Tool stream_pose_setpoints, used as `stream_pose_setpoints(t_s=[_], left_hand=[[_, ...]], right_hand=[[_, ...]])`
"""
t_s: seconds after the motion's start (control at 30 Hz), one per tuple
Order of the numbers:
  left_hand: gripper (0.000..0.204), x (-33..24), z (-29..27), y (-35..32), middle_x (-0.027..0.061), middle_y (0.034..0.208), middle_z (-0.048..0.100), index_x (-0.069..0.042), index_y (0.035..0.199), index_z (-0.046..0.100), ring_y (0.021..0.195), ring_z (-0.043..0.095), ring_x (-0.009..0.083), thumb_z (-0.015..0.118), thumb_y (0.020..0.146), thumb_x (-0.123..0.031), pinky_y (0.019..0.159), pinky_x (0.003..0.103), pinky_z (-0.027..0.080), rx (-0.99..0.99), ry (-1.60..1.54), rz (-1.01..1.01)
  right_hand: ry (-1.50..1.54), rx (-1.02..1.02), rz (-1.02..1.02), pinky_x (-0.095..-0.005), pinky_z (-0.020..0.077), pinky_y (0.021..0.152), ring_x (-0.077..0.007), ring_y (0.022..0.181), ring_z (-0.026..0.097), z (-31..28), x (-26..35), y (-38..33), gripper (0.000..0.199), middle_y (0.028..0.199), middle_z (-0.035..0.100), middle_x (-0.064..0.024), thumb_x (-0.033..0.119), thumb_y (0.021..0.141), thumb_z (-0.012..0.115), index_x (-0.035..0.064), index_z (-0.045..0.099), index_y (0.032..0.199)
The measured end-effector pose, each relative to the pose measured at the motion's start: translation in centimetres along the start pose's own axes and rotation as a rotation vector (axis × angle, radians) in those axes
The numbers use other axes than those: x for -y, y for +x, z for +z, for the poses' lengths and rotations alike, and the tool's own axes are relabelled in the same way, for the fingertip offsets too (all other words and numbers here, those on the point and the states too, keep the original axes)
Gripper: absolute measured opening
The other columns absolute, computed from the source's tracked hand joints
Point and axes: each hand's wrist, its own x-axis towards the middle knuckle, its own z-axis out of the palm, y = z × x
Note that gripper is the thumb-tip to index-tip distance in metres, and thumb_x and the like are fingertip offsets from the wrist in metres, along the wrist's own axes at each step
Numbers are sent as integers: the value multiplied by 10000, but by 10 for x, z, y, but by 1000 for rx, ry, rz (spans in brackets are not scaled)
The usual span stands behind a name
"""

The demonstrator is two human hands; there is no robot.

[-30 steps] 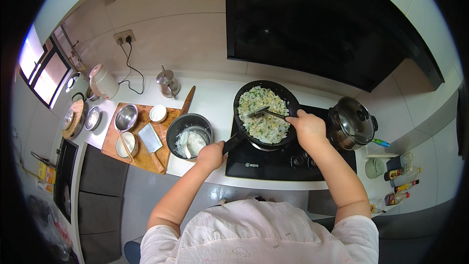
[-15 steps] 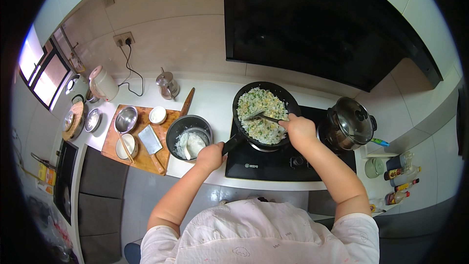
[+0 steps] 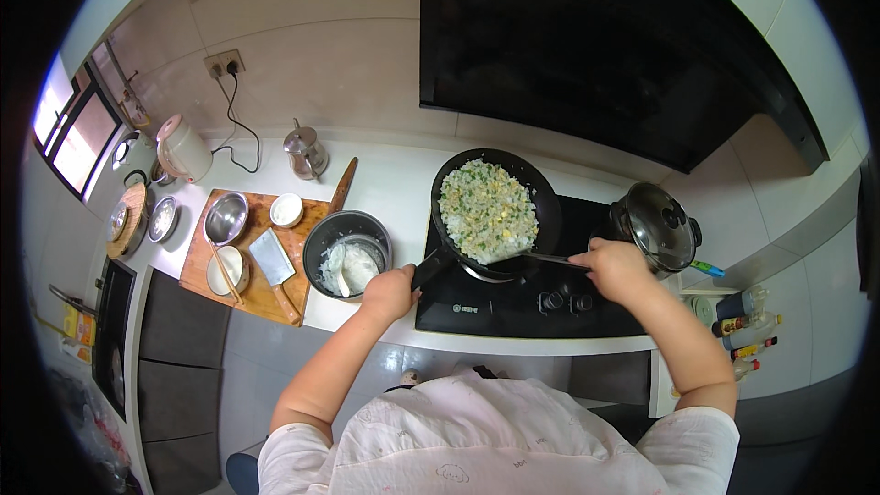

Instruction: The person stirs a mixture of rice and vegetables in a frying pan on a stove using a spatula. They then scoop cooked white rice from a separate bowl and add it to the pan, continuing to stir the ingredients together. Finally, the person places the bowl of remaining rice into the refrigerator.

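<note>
On the left burner stands a black frying pan [image 3: 548,211] filled with fried rice [image 3: 486,211] flecked with green and yellow. My left hand [image 3: 390,294] is closed round the pan's handle [image 3: 431,268]. In my right hand [image 3: 616,270] is the handle of a spatula [image 3: 550,258], reaching in over the pan's near right rim, its blade at the lower edge of the rice. Just left of my left hand sits a dark pot [image 3: 386,236] with white rice and a white spoon [image 3: 343,277] inside.
A lidded pot [image 3: 655,227] stands on the right of the black stove [image 3: 541,321]. On the left, a wooden cutting board [image 3: 195,268] bears a cleaver [image 3: 272,257], bowls and chopsticks. Bottles [image 3: 756,321] crowd the far right. A range hood [image 3: 568,64] hangs above.
My right hand has moved right and nearer, drawing the spatula from the middle of the rice to the pan's near right edge. My left hand keeps its grip on the pan handle.
</note>
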Motion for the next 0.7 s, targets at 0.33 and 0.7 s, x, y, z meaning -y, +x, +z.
stream_pose_setpoints(t_s=[0.33,0.7], left_hand=[[316,3,0,0,147,871,662,-89,1034,563,831,648,345,684,799,-263,727,439,514,12,-2,-24],[302,-1,1,0,163,843,662,-65,1004,564,807,650,349,682,788,-239,705,442,522,-16,-1,11]], right_hand=[[187,-286,229,-418,509,651,-324,755,618,30,10,49,337,837,585,-104,92,763,670,195,684,1084],[19,-208,131,-391,509,642,-283,780,634,67,9,92,410,874,576,-88,43,769,571,192,656,1142]])
